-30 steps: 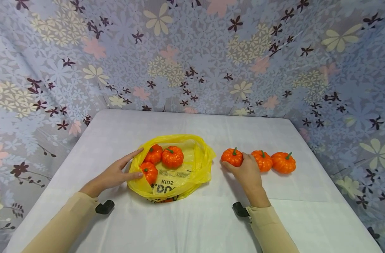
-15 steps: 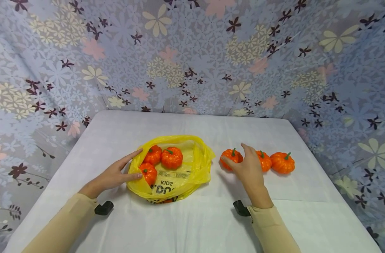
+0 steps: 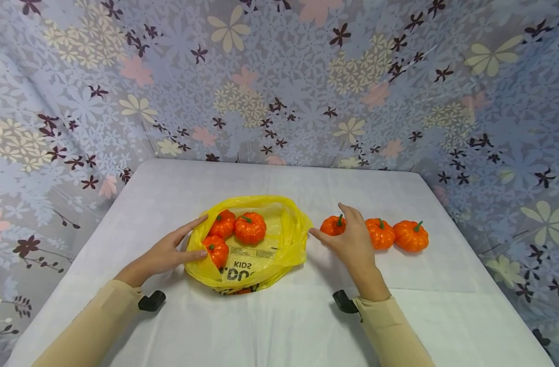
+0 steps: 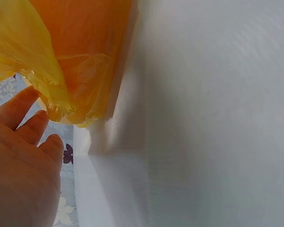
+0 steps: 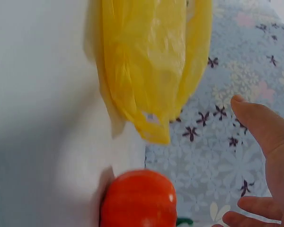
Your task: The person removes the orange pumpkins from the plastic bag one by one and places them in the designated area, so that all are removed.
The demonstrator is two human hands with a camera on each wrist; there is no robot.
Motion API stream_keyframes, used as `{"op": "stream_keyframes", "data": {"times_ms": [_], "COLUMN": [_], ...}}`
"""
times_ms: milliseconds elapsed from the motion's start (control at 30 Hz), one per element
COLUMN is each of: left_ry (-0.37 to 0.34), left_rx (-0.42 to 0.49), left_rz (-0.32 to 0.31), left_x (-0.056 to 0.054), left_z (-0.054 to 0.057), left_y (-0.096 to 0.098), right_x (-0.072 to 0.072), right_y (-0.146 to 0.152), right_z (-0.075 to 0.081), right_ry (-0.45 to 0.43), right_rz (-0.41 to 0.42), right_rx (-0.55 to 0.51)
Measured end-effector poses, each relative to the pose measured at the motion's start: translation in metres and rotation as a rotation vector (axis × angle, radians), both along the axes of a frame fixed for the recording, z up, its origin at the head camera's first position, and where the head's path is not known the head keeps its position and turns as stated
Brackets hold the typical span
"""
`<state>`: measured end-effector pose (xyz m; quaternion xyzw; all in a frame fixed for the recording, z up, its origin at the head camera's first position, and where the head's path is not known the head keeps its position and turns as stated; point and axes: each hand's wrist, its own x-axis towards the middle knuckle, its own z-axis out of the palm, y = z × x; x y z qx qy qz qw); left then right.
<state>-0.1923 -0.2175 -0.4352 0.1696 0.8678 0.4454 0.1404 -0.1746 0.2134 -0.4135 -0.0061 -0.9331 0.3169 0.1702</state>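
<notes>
On the white table a yellow plastic bag (image 3: 290,250) lies with its mouth spread, holding three small orange pumpkins with green stems, among them one pumpkin (image 3: 250,228) in the middle. My left hand (image 3: 162,255) touches the bag's left rim, its fingers and thumb extended and apart; the left wrist view shows fingertips against the yellow plastic (image 4: 57,94). Between the bag and a row of three pumpkins, my right hand (image 3: 354,244) is held with thumb and fingers spread, gripping nothing. It partly hides the nearest pumpkin (image 3: 333,225), also seen in the right wrist view as a red-orange pumpkin (image 5: 139,201).
Right of my right hand sit a second pumpkin (image 3: 381,234) and a third pumpkin (image 3: 411,236), side by side. A floral curtain (image 3: 279,92) hangs behind the table and along its sides. Black wrist devices (image 3: 152,301) show at both cuffs.
My right hand has let go of the nearest table pumpkin, spread its fingers and shifted left toward the bag. That pumpkin stays in place. My left hand and the bag look unchanged.
</notes>
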Motion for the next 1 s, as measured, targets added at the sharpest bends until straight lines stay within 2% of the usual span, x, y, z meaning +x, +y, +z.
{"op": "stream_keyframes", "data": {"times_ms": [233,1000], "left_ry": [0.002,0.018], "left_rx": [0.003,0.017], "left_rz": [0.001,-0.005], "left_x": [0.0,0.001], "left_z": [-0.001,-0.003], "left_y": [0.001,0.002], "right_x": [0.0,-0.008], "right_y": [-0.018,-0.056], "right_z": [-0.003,-0.013], "right_ry": [-0.002,-0.121], "right_rz": [0.07,0.242], "right_rx": [-0.002,-0.074]}}
